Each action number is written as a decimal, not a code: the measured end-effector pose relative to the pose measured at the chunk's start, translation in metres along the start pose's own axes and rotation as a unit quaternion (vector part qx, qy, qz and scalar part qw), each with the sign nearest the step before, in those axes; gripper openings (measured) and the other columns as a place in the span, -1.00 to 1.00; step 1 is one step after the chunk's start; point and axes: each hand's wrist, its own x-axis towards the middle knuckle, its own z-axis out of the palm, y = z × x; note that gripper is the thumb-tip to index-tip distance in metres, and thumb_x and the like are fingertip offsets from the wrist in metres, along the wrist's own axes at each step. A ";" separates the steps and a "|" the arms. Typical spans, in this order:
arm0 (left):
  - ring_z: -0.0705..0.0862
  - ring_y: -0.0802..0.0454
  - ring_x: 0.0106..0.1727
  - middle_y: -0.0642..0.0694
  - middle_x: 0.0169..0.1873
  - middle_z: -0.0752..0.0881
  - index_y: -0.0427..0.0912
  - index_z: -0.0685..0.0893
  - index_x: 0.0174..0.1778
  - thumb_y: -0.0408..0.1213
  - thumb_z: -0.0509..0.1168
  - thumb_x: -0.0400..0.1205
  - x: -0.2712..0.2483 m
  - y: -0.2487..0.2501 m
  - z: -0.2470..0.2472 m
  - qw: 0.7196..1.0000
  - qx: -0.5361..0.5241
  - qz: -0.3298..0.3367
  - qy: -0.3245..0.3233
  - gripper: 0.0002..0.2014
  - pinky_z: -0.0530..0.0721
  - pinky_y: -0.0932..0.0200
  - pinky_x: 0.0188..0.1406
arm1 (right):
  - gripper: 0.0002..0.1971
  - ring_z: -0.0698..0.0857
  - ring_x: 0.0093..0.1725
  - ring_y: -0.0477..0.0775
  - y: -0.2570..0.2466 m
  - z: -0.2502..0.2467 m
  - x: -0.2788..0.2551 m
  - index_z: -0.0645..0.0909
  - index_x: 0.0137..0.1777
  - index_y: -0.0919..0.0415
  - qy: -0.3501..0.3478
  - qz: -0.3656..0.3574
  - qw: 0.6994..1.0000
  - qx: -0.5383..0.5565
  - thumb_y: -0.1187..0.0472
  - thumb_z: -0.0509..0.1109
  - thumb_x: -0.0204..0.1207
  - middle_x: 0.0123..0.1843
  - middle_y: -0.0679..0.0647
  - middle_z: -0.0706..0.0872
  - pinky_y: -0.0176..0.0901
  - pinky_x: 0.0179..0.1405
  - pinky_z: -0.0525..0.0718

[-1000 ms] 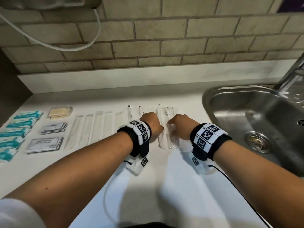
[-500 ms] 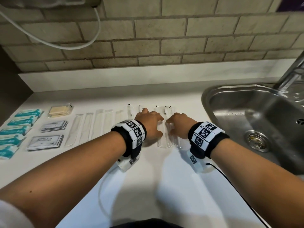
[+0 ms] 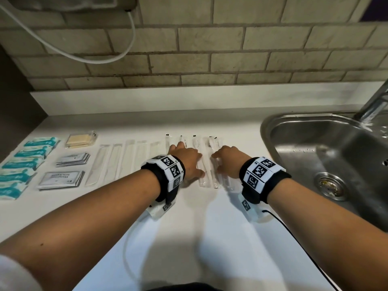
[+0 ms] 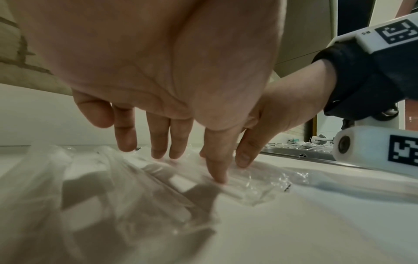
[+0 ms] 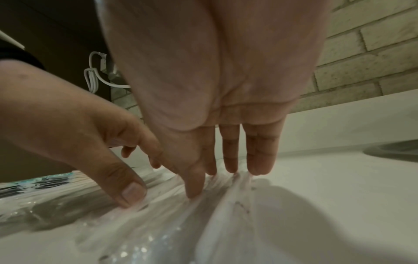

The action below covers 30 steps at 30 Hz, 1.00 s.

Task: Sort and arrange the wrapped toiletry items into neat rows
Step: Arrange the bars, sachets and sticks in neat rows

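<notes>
Several clear-wrapped toothbrushes [image 3: 206, 164] lie side by side on the white counter [image 3: 210, 238], mid-way between the combs and the sink. My left hand [image 3: 186, 162] lies over the left ones with straight fingers [image 4: 158, 142] touching the wrappers [image 4: 237, 185]. My right hand [image 3: 227, 161] lies over the right ones, its fingertips [image 5: 230, 160] pressing on the plastic [image 5: 203, 214]. Neither hand grips anything. The hands hide the middle of the toothbrushes.
Left of the hands lie a row of wrapped combs [image 3: 117, 162], two stacks of sachets [image 3: 60, 179], a yellow packet [image 3: 80, 140] and a column of teal packs [image 3: 23, 162]. A steel sink [image 3: 336, 164] opens at the right. The brick wall [image 3: 189, 49] is behind.
Both hands have spread from curled to flat on the toothbrush wrappers and shifted slightly. The left hand has moved a little leftward.
</notes>
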 end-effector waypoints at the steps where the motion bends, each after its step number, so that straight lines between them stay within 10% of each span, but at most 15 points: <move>1: 0.40 -0.16 0.26 0.02 0.18 0.64 -0.01 0.59 0.20 0.23 0.24 0.55 0.000 -0.001 -0.001 1.000 0.002 0.001 -0.001 -0.55 0.30 -0.08 0.15 | -0.61 0.56 0.33 0.23 0.000 0.000 0.001 0.57 0.38 0.09 0.000 0.001 1.000 0.002 0.27 0.32 0.55 0.29 0.13 0.62 -0.01 0.21 0.58; 24: 0.38 -0.13 0.26 0.07 0.28 0.63 0.06 0.59 0.31 0.24 0.27 0.52 0.008 -0.005 0.003 1.000 -0.020 -0.014 0.003 -0.49 0.33 -0.07 0.20 | -0.55 0.56 0.36 0.21 0.003 -0.002 0.006 0.53 0.45 0.02 -0.001 0.010 1.000 -0.004 0.26 0.33 0.55 0.33 0.11 0.61 0.04 0.26 0.62; 30: 0.36 -0.13 0.34 0.04 0.41 0.57 0.04 0.54 0.43 0.21 0.27 0.54 0.005 -0.003 0.001 0.999 -0.033 -0.014 0.023 -0.44 0.29 -0.07 0.27 | -0.38 0.47 0.48 0.20 0.003 -0.003 0.005 0.24 0.64 -0.05 0.000 0.014 1.000 -0.007 0.18 0.30 0.59 0.51 0.11 0.48 0.06 0.40 0.53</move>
